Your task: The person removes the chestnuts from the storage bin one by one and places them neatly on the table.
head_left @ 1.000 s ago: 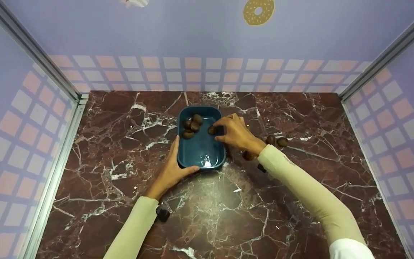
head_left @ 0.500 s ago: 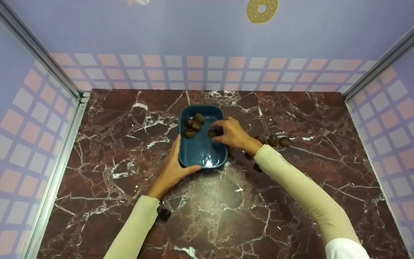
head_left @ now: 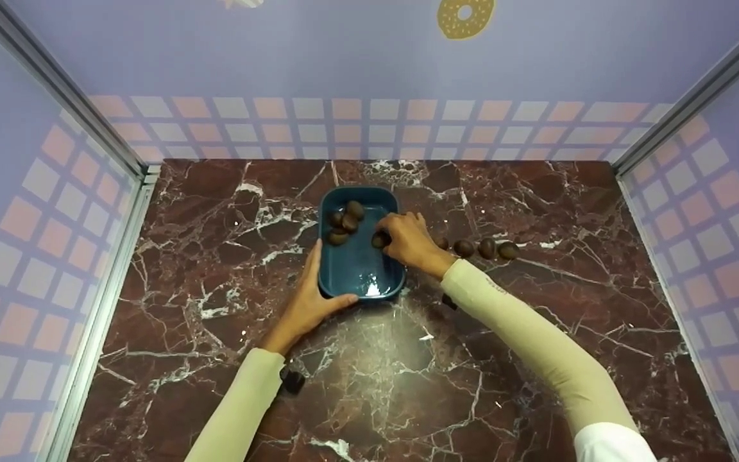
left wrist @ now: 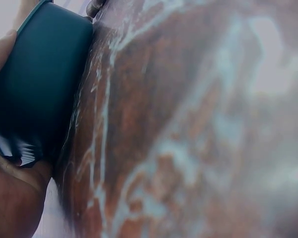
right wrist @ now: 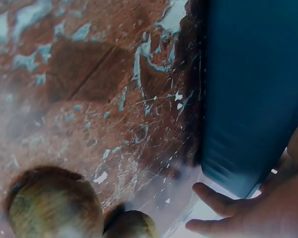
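Observation:
A blue rectangular container (head_left: 362, 282) stands upright on the marbled surface; several brown, egg-shaped things (head_left: 349, 222) lie in its far left part. My left hand (head_left: 308, 305) rests against its near left corner, the straight fingers along the left wall and the thumb across the near end. In the left wrist view, the hand touches the container's outer wall (left wrist: 47, 69). Reaching over the right rim, my right hand (head_left: 411, 244) pinches one brown egg-shaped thing (head_left: 380, 240) low inside the container. Some of the right fingertips are hidden in the head view.
To the right of the container, several more brown egg-shaped things (head_left: 487, 248) lie in a row on the dark red marbled table (head_left: 228, 269), partly behind the right hand. Two show in the right wrist view, the larger one (right wrist: 54, 206) close up. Purple panels (head_left: 369, 64) enclose the far side and both sides.
My right hand has shifted a little left and nearer, its fingers lower over the brown egg-shaped thing. More of the row at right is uncovered. The left hand stays against the container.

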Demonstrator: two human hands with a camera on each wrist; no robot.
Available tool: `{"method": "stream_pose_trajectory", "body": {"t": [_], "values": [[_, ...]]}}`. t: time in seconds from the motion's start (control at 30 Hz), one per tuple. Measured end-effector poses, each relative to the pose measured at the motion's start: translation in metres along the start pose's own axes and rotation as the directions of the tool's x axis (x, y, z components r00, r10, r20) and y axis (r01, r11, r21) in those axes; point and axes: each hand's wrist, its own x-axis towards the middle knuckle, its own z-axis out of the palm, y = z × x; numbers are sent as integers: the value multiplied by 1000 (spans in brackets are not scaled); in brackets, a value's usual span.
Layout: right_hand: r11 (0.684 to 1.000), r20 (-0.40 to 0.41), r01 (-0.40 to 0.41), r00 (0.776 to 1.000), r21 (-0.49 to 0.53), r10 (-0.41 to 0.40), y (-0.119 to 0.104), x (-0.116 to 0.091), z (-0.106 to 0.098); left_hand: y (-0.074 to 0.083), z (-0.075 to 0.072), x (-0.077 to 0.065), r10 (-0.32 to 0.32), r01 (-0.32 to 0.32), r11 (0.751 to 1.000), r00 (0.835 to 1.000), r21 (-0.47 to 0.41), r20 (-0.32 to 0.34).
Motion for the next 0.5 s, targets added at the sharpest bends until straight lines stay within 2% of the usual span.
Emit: {"method": "stream_pose_trajectory", "body": {"t": [0.17, 0.33, 0.5], "values": [[996, -19, -1, 1000, -87, 0, -4, -1, 0, 1, 1, 0, -7, 7, 1000, 1000, -23, 11], [992, -51, -14, 999, -123, 8, -5, -1, 3, 0, 1, 0, -8, 8, 999, 1000, -31, 17], [988, -37, -10, 999, -154, 4, -6, 0, 2, 0, 2, 1, -8, 8, 1000, 1000, -28, 7]]}}
